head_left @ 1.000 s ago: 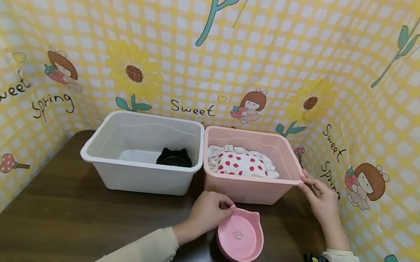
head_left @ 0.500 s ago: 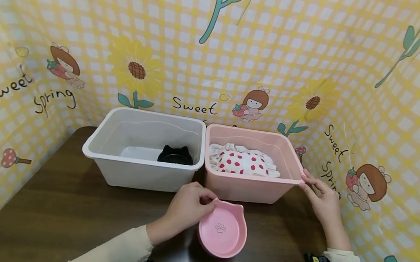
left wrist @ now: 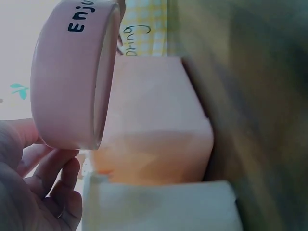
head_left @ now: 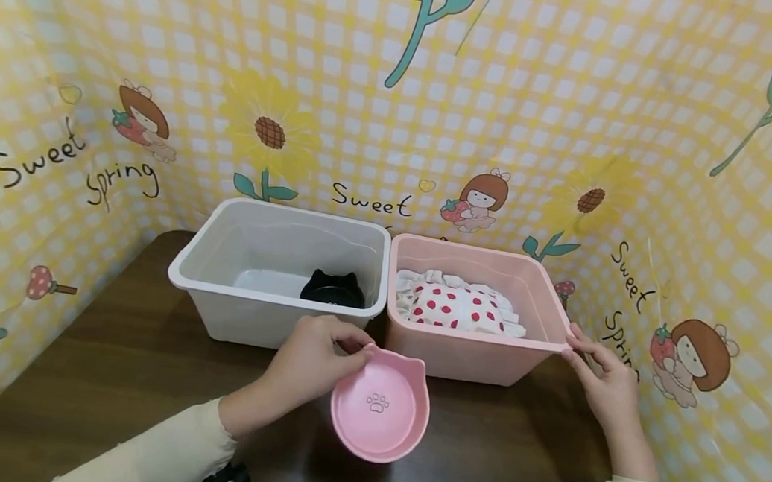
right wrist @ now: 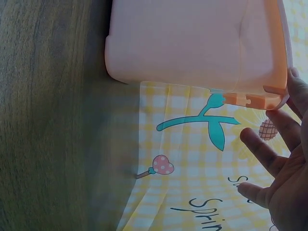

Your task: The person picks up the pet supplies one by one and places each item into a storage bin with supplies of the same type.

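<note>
My left hand [head_left: 310, 359] pinches the ear-side rim of a pink cat-eared pet bowl [head_left: 381, 412], its paw-print inside facing me. The bowl is off the table, tilted, in front of the two bins. Lettering shows on its outer wall [left wrist: 67, 82] in the left wrist view. My right hand [head_left: 609, 391] holds the front right rim corner of a pink bin [head_left: 461, 360] between thumb and forefinger; the other fingers are spread, as the right wrist view shows. Inside that bin lies a white ruffled cloth item [head_left: 458, 308] with red dots.
Left of the pink bin, touching or nearly so, stands a light grey bin [head_left: 246, 322] with a black cat-eared bowl [head_left: 332, 289] in its right end. Both bins are on a dark wooden table [head_left: 100, 393]. A yellow checked curtain [head_left: 379, 143] encloses the back and sides.
My left hand has carried the pink bowl to the left and slightly up, from before the pink bin to nearer the grey one. My right hand stays at the bin's corner.
</note>
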A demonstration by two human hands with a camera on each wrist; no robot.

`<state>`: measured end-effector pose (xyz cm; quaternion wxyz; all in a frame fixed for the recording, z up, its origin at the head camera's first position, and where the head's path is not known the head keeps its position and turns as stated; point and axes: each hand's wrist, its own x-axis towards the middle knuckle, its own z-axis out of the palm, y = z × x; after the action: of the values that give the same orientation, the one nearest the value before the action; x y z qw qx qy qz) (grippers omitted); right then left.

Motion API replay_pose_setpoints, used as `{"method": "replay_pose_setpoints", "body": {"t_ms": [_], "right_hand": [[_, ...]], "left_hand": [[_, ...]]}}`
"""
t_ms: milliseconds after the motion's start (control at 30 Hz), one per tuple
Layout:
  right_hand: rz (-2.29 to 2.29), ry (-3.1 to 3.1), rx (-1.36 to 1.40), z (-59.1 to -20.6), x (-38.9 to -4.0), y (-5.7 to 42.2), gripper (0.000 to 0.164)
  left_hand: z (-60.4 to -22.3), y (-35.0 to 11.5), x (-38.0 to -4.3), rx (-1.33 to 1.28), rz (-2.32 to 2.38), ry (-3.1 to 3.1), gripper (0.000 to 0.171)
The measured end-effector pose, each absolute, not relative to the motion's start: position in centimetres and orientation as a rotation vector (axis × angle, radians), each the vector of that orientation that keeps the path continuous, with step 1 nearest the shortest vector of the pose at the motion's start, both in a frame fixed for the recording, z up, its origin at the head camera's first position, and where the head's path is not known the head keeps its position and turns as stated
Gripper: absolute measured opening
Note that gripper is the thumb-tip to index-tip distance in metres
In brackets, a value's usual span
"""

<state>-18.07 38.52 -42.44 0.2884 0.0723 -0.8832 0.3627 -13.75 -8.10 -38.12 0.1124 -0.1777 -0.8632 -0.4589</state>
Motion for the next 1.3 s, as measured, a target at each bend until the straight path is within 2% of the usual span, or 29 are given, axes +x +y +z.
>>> {"method": "replay_pose_setpoints", "body": {"t_ms": [500, 867, 1300], "right_hand": [[0.942, -2.368, 0.177, -42.3, -17.9, 38.6, 0.027], [0.97, -2.353, 0.182, -42.2, -18.0, 38.5, 0.026], [0.951, -2.367, 0.179, -41.9, -17.8, 38.4, 0.025]], "left_hand": [[-34.0, -12.1, -14.6, -0.613, -1.181, -2.45, 0.014], [-31.9, -15.7, -17.3, -0.833, -0.999, -2.196, 0.015], [-29.4, -20.6, -19.7, -0.926, -0.702, -2.12, 0.019]]}}
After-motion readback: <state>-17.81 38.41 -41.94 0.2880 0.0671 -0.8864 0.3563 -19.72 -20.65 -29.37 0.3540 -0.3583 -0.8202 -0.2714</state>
